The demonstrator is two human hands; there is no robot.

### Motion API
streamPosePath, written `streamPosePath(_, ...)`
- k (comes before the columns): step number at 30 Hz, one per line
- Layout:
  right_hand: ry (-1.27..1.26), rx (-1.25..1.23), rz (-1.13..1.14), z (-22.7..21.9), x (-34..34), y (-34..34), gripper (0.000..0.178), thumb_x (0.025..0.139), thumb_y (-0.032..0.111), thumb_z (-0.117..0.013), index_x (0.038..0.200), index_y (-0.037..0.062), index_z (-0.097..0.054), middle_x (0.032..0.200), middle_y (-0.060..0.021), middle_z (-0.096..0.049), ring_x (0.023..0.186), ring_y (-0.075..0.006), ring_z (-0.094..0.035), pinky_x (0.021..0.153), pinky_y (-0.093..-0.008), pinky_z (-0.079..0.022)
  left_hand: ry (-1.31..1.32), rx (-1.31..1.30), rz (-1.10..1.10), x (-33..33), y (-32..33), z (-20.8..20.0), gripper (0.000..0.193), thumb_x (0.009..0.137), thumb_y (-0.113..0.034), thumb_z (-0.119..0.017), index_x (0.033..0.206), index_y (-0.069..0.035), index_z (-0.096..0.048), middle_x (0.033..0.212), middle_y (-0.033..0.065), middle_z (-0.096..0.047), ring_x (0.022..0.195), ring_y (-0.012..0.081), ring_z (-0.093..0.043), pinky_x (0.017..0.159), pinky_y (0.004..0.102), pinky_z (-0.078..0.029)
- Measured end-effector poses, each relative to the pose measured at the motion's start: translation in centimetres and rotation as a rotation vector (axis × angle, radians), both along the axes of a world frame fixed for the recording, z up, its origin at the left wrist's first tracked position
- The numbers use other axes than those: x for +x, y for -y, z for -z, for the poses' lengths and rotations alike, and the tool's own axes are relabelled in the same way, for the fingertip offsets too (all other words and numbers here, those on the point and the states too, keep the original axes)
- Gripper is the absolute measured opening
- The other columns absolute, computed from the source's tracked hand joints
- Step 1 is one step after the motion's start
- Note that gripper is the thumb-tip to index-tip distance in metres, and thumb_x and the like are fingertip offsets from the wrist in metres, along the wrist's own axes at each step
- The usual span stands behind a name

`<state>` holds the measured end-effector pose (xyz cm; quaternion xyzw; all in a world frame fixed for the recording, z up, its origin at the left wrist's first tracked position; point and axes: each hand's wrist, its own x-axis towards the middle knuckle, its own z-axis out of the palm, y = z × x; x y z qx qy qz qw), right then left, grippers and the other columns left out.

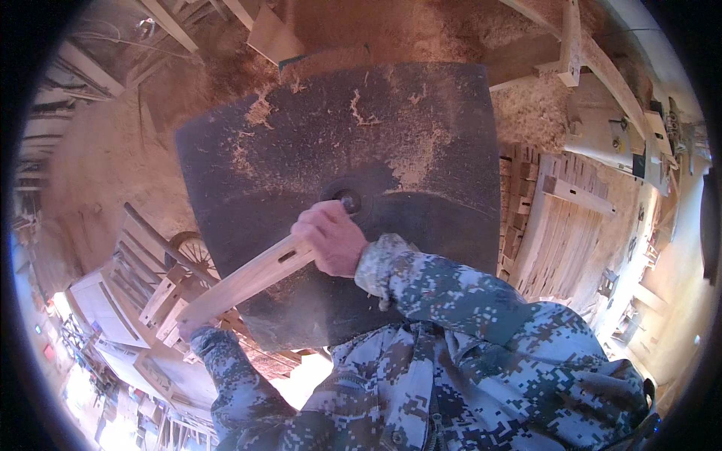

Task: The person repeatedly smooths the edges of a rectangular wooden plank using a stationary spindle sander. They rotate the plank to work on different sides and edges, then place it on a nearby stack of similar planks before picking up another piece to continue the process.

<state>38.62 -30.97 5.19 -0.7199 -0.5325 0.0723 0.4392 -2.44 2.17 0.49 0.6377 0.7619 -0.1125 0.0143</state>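
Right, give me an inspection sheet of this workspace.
Surface: dark machine table, streaked with sawdust, a round spindle at its middle.
Job's things: pale wooden piece with a slot, lying across the table's near edge toward the spindle.
Clutter: stacked wooden parts to the right, more wooden parts to the left.
Hands: right hand grips the piece by the spindle; left hand holds its outer end.
Cables: nothing seen.
Surroundings: sawdust heaps behind the table.
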Motion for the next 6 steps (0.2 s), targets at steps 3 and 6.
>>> streamPosePath(3, -0.017, -0.006, -0.062, -0.5, -0.4, 0.6, 0.043, 0.074, 0.015, -0.072, 0.115, 0.0075, -0.064, 0.114, -0.0120, -0.063, 0.109, -0.0361, -0.059, 0.100, -0.0514, -0.045, -0.417, -0.142, 0.260, -4.8, -2.0, -0.2, 0.038, 0.098, -0.030, -0.066, 0.126, -0.004, -0.067, 0.118, 0.0112, -0.074, 0.105, 0.0255, -0.073, 0.088, 0.0397, -0.060)
streamPosePath(6, -0.058, -0.018, 0.000, -1.1, 0.4, 7.5, 0.028, 0.080, 0.014, -0.075, 0.106, 0.0081, -0.067, 0.103, -0.0109, -0.064, 0.102, -0.0350, -0.060, 0.096, -0.0511, -0.047, -0.398, -0.116, 0.381, -7.6, -2.4, -0.1, 0.036, 0.097, -0.032, -0.069, 0.121, -0.005, -0.073, 0.114, 0.0093, -0.076, 0.102, 0.0244, -0.074, 0.086, 0.0392, -0.060)
